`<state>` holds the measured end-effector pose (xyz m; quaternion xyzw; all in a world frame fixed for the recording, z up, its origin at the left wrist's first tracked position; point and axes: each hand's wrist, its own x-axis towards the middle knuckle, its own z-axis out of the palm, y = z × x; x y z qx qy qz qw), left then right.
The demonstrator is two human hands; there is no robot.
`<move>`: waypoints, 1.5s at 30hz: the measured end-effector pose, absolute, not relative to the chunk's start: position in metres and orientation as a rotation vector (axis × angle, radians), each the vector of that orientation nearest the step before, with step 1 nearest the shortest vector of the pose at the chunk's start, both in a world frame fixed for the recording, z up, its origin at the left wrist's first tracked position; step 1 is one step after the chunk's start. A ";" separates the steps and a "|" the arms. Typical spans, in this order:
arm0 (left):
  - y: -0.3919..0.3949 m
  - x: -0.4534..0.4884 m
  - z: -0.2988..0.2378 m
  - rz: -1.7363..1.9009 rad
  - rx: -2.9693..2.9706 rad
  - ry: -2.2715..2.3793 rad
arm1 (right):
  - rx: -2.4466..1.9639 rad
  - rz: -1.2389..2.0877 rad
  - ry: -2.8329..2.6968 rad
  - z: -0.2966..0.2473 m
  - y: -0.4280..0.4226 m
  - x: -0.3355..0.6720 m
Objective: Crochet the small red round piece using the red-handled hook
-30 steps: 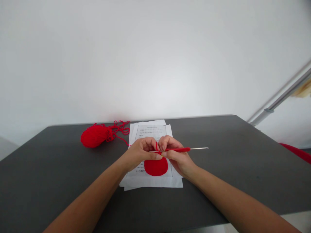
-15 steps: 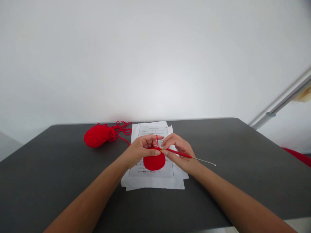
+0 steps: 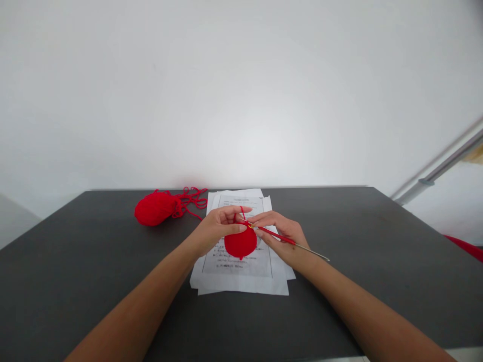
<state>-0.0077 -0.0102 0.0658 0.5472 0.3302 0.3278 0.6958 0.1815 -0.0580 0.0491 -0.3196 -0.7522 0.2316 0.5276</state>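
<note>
- Piece (image 3: 240,244): red, rounded, pinched at its top edge by the left hand (image 3: 212,230)
- Hook (image 3: 277,235): red handle, metal ends, slanting down rightward in the right hand (image 3: 293,230), upper tip at the piece's top edge
- Ball (image 3: 154,208): red, oblong, lying left of the piece, unravelled at its right end
- Strand (image 3: 243,213): red, running over the left index finger to the piece

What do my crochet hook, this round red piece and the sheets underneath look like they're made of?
Hook: probably metal, from the thin silvery end; its smooth red grip could be plastic or rubber.
Round red piece: matte yarn, judging by the matching ball nearby; wool or acrylic, unclear.
Sheets: matte white paper, by the thin edges and printed text.
</note>
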 end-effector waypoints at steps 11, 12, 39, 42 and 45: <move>-0.009 -0.008 0.063 0.839 1.293 0.749 | -0.818 0.908 -1.553 0.049 -0.055 0.186; -0.008 -0.008 0.063 0.841 1.303 0.746 | -0.821 0.943 -1.535 0.050 -0.055 0.186; -0.015 0.001 0.068 0.806 1.427 0.916 | -0.923 0.741 -2.065 0.066 -0.052 0.208; -0.015 0.002 0.067 0.844 1.478 0.944 | -0.932 0.648 -2.133 0.067 -0.054 0.205; -0.015 0.002 0.064 0.897 1.606 0.979 | -0.916 0.556 -2.175 0.064 -0.054 0.201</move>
